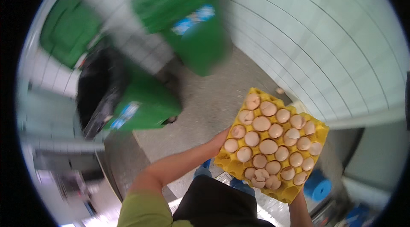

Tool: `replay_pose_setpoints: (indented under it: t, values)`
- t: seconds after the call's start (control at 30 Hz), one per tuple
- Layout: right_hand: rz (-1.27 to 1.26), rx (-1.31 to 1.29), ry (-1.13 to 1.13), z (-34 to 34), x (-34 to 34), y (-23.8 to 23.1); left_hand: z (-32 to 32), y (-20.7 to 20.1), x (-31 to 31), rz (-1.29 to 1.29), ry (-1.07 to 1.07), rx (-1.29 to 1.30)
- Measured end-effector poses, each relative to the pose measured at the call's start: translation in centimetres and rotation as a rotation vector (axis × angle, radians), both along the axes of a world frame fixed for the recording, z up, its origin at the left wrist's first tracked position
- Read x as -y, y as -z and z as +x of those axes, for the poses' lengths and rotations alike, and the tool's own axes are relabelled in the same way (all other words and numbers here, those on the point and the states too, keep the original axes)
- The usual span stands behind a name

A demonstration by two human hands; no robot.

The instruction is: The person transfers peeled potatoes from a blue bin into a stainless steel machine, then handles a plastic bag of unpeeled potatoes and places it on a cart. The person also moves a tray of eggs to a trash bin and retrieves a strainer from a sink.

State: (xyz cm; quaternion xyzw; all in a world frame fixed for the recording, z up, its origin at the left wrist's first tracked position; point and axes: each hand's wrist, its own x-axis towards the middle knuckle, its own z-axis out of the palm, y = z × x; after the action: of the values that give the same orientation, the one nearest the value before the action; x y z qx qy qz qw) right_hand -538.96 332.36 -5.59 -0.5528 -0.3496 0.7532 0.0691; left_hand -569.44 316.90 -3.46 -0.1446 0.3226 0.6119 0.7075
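Observation:
I hold a yellow egg tray (279,196) out in front of me, tilted, by two opposite sides. Its cups carry many pale brown eggshells (268,146); several are plainly cracked or broken, and loose shell pieces (260,176) are heaped near the tray's lower edge. My left hand (221,137) grips the tray's left edge, its fingers hidden beneath. On the lower right side, my right hand (300,197) supports the tray and is mostly covered by it.
An open green wheelie bin (147,103) lined with a black bag (100,86) stands left. Behind it is another green bin (200,43), lid down, near the tiled wall (307,26). A blue round object (319,187) lies right, below the tray. A small pale scrap (279,91) rests by the wall.

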Motion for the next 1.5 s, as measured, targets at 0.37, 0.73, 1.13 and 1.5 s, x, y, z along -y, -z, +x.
replay_pose_setpoints:
  t: [0.37,0.73,1.13,1.5]
  values:
    - [0.304,-0.341,-0.811,-14.8,-3.6,-3.0,-1.8,-13.3,8.9,0.189,-0.398,-0.686]
    - [1.649,-0.247,-0.976,-33.6,7.1,-2.6,-14.8,-0.6,33.2,-1.182,0.275,-1.844]
    - [1.461,-0.432,-0.108,-33.6,12.4,-0.1,-12.9,1.4,38.3,-1.121,0.447,-2.547]
    - [0.236,0.535,-0.197,10.2,5.1,29.6,-1.0,-5.3,17.2,-0.590,0.050,-2.655]
